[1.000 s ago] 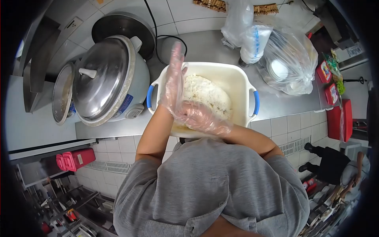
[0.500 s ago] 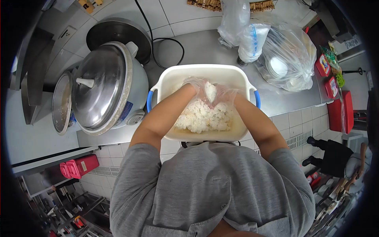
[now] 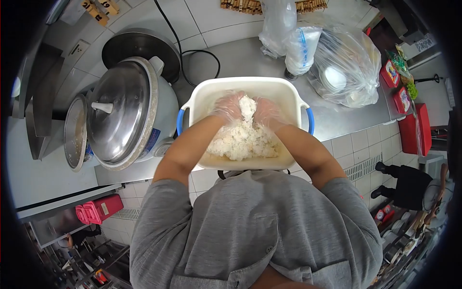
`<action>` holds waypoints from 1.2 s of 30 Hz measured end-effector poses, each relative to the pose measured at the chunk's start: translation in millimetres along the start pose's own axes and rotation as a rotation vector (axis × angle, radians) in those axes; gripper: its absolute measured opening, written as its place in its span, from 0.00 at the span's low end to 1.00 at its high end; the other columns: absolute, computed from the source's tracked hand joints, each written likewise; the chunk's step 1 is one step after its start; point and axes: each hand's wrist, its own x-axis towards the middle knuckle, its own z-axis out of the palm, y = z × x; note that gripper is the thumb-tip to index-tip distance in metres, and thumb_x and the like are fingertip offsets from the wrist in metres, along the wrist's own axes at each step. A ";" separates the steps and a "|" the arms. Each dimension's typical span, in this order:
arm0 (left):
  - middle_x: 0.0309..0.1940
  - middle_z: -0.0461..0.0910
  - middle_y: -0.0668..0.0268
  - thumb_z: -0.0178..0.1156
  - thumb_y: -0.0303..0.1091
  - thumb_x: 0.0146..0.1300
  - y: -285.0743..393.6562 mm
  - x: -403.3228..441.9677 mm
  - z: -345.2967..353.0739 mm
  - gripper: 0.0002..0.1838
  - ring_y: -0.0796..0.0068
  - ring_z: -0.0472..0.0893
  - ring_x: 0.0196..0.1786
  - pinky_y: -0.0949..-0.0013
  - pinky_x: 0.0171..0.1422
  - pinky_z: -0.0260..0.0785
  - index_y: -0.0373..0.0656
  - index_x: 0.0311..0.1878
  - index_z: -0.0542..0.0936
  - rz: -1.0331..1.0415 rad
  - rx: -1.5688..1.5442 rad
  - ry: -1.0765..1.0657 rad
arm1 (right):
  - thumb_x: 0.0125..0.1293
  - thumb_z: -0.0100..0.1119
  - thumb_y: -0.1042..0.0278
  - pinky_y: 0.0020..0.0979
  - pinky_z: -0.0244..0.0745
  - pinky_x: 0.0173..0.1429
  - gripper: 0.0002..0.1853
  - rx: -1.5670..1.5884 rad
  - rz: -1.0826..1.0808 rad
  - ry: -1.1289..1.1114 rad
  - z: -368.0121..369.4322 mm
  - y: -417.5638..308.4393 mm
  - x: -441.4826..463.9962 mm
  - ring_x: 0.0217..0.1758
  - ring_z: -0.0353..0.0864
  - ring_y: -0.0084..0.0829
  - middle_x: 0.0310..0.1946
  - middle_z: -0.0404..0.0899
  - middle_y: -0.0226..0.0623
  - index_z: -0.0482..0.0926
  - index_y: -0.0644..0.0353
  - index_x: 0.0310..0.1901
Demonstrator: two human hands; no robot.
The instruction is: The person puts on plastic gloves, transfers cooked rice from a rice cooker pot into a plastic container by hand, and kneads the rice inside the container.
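Note:
A white tub with blue handles holds a mound of cooked white rice. Both of my hands are inside it, in clear plastic gloves. My left hand presses on one side of a raised clump of the rice. From the other side my right hand faces it, so the clump stands between the two palms. My fingertips are partly hidden in the rice and under the wrinkled gloves.
Left of the tub stands a large rice cooker with a metal lid; a round dark pan leans behind it. A black cable loops on the steel counter. Plastic bags lie right. Another person is at far right.
My hands have come closer together around the rice clump, the right one moving left. The clump now shows more fully between them. The view has shifted slightly.

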 end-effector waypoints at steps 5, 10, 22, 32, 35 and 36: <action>0.45 0.87 0.55 0.79 0.42 0.41 15.0 -39.3 -73.5 0.43 0.50 0.85 0.52 0.51 0.57 0.76 0.56 0.66 0.76 0.060 0.034 -0.106 | 0.47 0.80 0.56 0.41 0.79 0.59 0.35 0.231 0.034 -0.019 -19.2 -36.1 -36.2 0.56 0.84 0.48 0.51 0.84 0.48 0.79 0.54 0.58; 0.42 0.87 0.55 0.79 0.47 0.44 11.4 -47.2 -66.4 0.35 0.51 0.85 0.49 0.51 0.55 0.76 0.55 0.59 0.81 0.074 0.080 -0.046 | 0.48 0.83 0.49 0.40 0.78 0.59 0.39 0.488 -0.356 0.161 0.1 -11.8 -49.7 0.58 0.81 0.45 0.53 0.82 0.48 0.77 0.60 0.57; 0.36 0.86 0.61 0.68 0.68 0.51 52.3 -65.1 -41.4 0.30 0.53 0.79 0.43 0.54 0.58 0.66 0.52 0.45 0.86 0.658 0.201 0.318 | 0.65 0.72 0.47 0.33 0.78 0.44 0.24 1.240 0.139 0.385 4.1 -22.5 -67.2 0.38 0.80 0.26 0.31 0.81 0.34 0.80 0.64 0.43; 0.34 0.85 0.51 0.60 0.40 0.66 49.9 -61.3 -3.3 0.12 0.49 0.82 0.42 0.52 0.53 0.72 0.40 0.39 0.84 0.347 -0.302 0.317 | 0.76 0.50 0.56 0.45 0.71 0.61 0.21 0.861 0.223 0.705 -1.1 -43.1 -90.6 0.50 0.80 0.49 0.48 0.80 0.55 0.72 0.66 0.59; 0.36 0.85 0.49 0.58 0.35 0.67 68.4 -69.8 -24.2 0.10 0.46 0.83 0.44 0.52 0.53 0.73 0.39 0.43 0.83 0.242 -0.282 0.195 | 0.66 0.55 0.76 0.42 0.73 0.56 0.19 0.965 0.090 0.768 12.0 -33.0 -73.8 0.45 0.79 0.42 0.42 0.78 0.48 0.68 0.61 0.58; 0.36 0.85 0.49 0.58 0.33 0.67 71.1 -69.2 -26.4 0.10 0.45 0.83 0.44 0.51 0.54 0.73 0.39 0.47 0.81 0.187 -0.182 0.132 | 0.66 0.55 0.76 0.42 0.73 0.56 0.19 0.966 0.089 0.772 15.2 -29.8 -69.3 0.45 0.79 0.42 0.42 0.78 0.48 0.68 0.61 0.58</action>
